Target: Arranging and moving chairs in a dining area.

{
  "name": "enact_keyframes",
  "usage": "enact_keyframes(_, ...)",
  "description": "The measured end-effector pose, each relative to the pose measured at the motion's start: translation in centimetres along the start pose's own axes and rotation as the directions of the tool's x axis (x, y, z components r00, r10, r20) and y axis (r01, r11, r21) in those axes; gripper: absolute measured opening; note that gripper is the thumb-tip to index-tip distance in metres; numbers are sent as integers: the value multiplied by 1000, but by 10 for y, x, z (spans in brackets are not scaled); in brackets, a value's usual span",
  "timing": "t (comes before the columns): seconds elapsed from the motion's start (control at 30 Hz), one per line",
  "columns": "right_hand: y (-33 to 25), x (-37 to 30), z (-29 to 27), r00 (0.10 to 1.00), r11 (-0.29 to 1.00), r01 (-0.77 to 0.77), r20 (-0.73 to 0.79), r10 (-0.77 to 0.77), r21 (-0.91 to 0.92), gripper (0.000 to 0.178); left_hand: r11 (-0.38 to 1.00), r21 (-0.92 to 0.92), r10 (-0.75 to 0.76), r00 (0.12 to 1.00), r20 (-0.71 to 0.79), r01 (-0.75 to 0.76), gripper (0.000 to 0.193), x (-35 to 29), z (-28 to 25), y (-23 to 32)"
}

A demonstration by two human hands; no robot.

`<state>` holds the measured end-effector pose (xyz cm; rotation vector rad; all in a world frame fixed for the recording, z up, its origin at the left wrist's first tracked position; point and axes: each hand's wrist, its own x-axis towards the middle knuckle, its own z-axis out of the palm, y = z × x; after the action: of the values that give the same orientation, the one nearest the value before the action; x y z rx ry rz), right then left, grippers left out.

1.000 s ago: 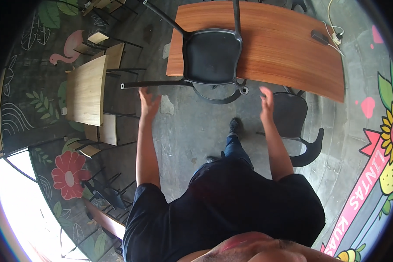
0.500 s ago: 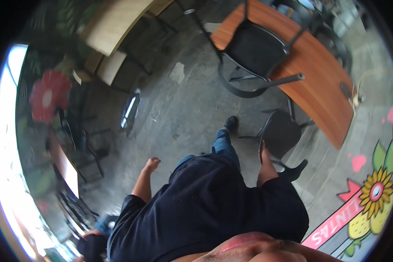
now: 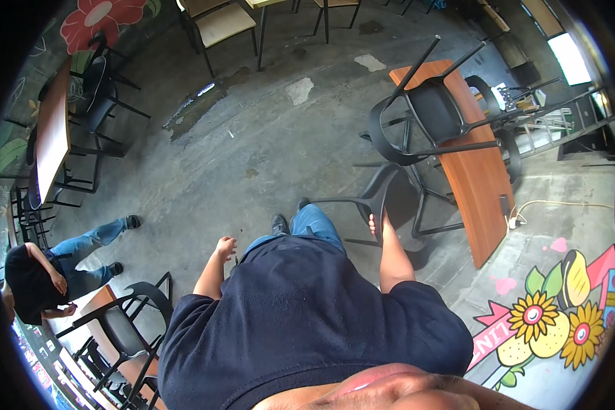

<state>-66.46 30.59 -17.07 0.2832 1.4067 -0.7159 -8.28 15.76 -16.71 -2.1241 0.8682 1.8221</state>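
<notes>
My right hand (image 3: 381,223) grips the backrest of a black chair (image 3: 398,198), its fingers wrapped over the edge. The chair is beside my right leg, with legs sticking out to the left; whether they touch the floor I cannot tell. My left hand (image 3: 226,249) hangs at my left side with loosely bent fingers apart and nothing in them. Just beyond the held chair stands an orange-brown wooden table (image 3: 482,212). Another black chair (image 3: 436,109) is turned upside down on its top, legs pointing up.
Patterned wall art with sunflowers (image 3: 533,314) is on the right. A cable (image 3: 560,203) runs near the table's end, with a ladder (image 3: 547,137) beyond. On the left are a co-worker (image 3: 44,280), a table (image 3: 55,137) with chairs and an upturned chair (image 3: 126,328). A wet patch (image 3: 198,106) marks the floor.
My view has turned, bringing the co-worker and the left-hand furniture further into sight. My right hand stays on the black chair, which has shifted closer to my legs. The left hand's fingers have loosened.
</notes>
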Motion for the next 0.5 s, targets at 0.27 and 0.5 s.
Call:
enact_keyframes(0.27, -19, -85, 106, 778, 952, 245, 548, -306, 183, 39, 807, -572, 112, 990, -91, -144, 62, 26, 20, 26)
enact_keyframes(0.5, 57, -215, 92, 699, 677, 671, 48, -714, 302, 46, 64, -960, 742, 656, -136, -272, 107, -70, 5, 198)
